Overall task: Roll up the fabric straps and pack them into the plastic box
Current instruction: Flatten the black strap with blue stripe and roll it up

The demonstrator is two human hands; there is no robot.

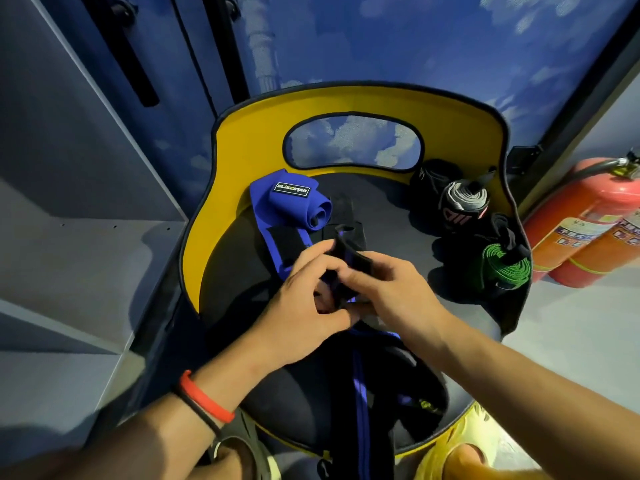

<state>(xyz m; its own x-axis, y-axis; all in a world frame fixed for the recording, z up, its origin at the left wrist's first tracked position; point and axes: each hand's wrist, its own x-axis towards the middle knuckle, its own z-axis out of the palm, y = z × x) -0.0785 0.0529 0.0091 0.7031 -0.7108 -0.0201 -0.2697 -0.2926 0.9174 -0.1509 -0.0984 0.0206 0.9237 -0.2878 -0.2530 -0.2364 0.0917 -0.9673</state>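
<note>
Backdrop, head view: blue wall printed with white clouds (381, 46) rises behind a yellow-backed chair with a round black seat (398, 216). A grey cabinet (69, 202) stands at your left, and two red fire extinguishers (581, 220) stand on the floor at your right.
Strap in work: you hold the black strap with blue edging (349, 258) above the middle of the seat. Its upper end is wound into a small coil between your hands, and its loose tail hangs over the front of the seat towards you.
Left hand: your left hand (304, 299) has its fingers curled in and pinches the strap just under the coil. A red wristband (204, 396) sits on that wrist.
Right hand: your right hand (391, 289) closes its fingers and thumb over the coil from the right, touching your left fingers.
Seat, back left: a blue fabric strap with a sewn label (294, 199) lies part-rolled, and its free end runs towards your left hand.
Seat, right edge: a black roll with grey-white layers (464, 202) stands near the backrest. A green-and-black rolled strap (502, 268) lies just in front of it.
Unclear: you cannot tell how many turns the coil has, because your fingers cover it.
</note>
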